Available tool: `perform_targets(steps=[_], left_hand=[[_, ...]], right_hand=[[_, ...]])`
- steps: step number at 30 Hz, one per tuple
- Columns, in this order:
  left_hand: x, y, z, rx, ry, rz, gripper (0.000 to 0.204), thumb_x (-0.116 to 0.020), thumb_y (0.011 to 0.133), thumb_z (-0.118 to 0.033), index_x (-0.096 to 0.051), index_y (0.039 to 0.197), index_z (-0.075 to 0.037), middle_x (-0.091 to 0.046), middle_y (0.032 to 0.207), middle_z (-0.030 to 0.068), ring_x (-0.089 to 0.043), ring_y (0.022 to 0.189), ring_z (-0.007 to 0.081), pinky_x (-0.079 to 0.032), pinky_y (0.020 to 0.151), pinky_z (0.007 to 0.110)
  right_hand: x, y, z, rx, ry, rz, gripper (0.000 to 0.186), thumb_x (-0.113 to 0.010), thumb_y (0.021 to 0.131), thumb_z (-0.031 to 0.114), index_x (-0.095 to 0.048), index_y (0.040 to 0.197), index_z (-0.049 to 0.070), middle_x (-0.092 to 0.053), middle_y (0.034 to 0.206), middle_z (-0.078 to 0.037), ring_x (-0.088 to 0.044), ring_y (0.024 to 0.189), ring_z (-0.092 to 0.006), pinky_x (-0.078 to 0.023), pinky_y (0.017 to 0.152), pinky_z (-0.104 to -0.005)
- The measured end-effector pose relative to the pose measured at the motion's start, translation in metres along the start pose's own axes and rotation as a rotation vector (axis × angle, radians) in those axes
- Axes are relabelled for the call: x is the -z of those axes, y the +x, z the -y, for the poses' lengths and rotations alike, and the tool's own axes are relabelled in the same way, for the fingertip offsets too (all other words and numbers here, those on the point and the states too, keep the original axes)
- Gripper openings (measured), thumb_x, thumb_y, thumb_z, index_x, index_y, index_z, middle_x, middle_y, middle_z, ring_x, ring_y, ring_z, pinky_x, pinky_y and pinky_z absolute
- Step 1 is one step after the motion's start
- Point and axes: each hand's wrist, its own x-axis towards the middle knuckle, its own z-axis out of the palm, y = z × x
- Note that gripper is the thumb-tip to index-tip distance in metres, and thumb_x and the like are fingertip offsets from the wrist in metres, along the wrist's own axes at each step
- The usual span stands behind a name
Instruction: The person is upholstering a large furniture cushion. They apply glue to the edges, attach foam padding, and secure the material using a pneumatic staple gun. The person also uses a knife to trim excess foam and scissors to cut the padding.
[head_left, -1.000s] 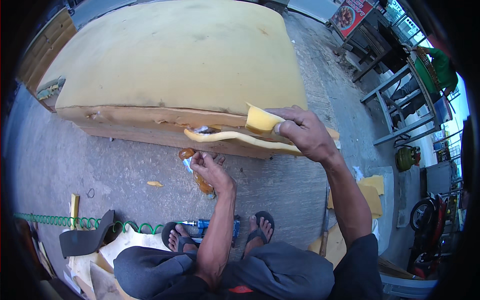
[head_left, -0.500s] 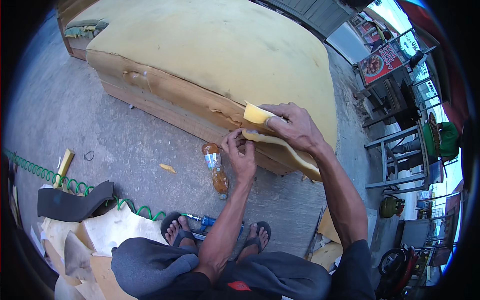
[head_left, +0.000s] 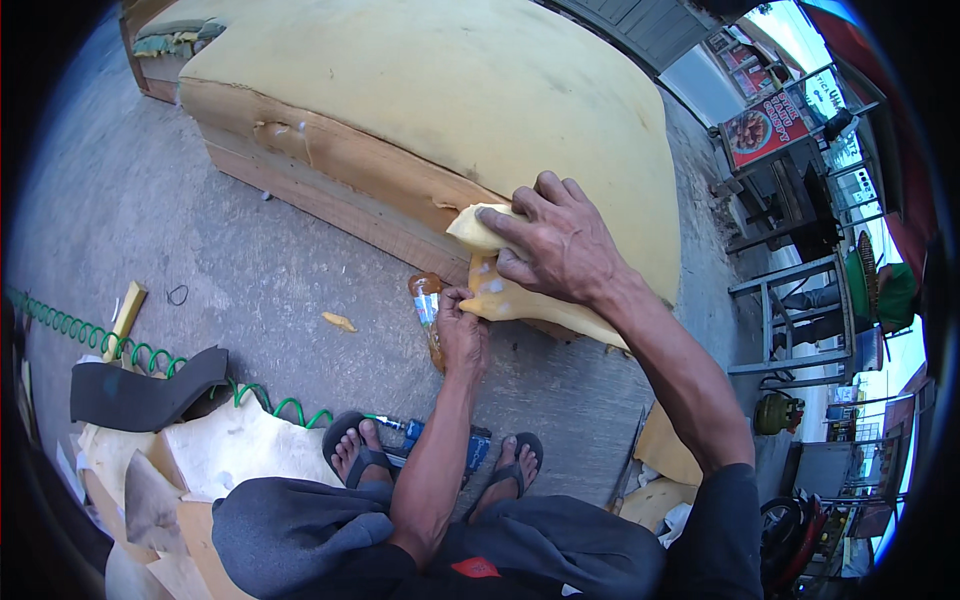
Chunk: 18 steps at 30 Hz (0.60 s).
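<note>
A green coiled hose (head_left: 150,355) runs across the concrete ground (head_left: 250,260) at the left, passing a yellowish wood stick (head_left: 125,318) and a black curved piece of foam (head_left: 140,395). Pale foam and board scraps (head_left: 230,450) lie piled just below them. A small yellow foam crumb (head_left: 338,321) lies alone on the ground, further right.

The left hand (head_left: 462,335) has its grip wrapped around a small plastic bottle (head_left: 428,305) with amber liquid. The bottle's long axis runs up and slightly left in the view, its round end pointing toward the wooden side (head_left: 330,200) of the big cushion frame and its lower end hidden in the palm. A white-and-blue label band circles its middle. The fingertips of this hand touch the loose foam strip (head_left: 520,300).

The right hand (head_left: 560,245) pinches the top of that strip against the frame's edge, fingers spread flat over it. The strip hangs down and trails to the right along the wooden side, under the thick yellow foam slab (head_left: 450,90).

Between the sandalled feet lies a blue tool (head_left: 470,445), partly hidden by the forearm.

Far right, a rectangular red sign with a round food picture (head_left: 765,130) stands upright beside a grey metal frame (head_left: 790,320).
</note>
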Motion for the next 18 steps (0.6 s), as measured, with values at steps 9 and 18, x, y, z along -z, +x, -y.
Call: perform_targets(steps=[9,18], left_hand=[[-0.022,-0.002,-0.011,-0.061,0.295,0.094,0.028,-0.071,0.093,0.001,-0.056,0.115,-0.007,-0.063,0.116,0.0071,-0.068,0.103,0.0190,-0.060,0.093,0.037],[-0.041,-0.005,-0.018,-0.008,0.066,-0.032,0.023,-0.064,0.095,0.000,-0.054,0.112,-0.010,-0.062,0.112,0.0074,-0.067,0.106,0.0233,-0.059,0.095,0.044]], right_hand=[[0.032,-0.017,-0.020,-0.275,0.203,-0.125,0.050,-0.072,0.080,0.030,-0.073,0.127,0.016,-0.063,0.088,-0.010,-0.052,0.088,-0.0270,-0.051,0.084,-0.0391],[0.038,-0.065,-0.028,-0.384,0.322,-0.154,0.049,-0.071,0.080,0.025,-0.073,0.127,0.013,-0.058,0.083,-0.010,-0.048,0.082,-0.0255,-0.050,0.079,-0.0387]])
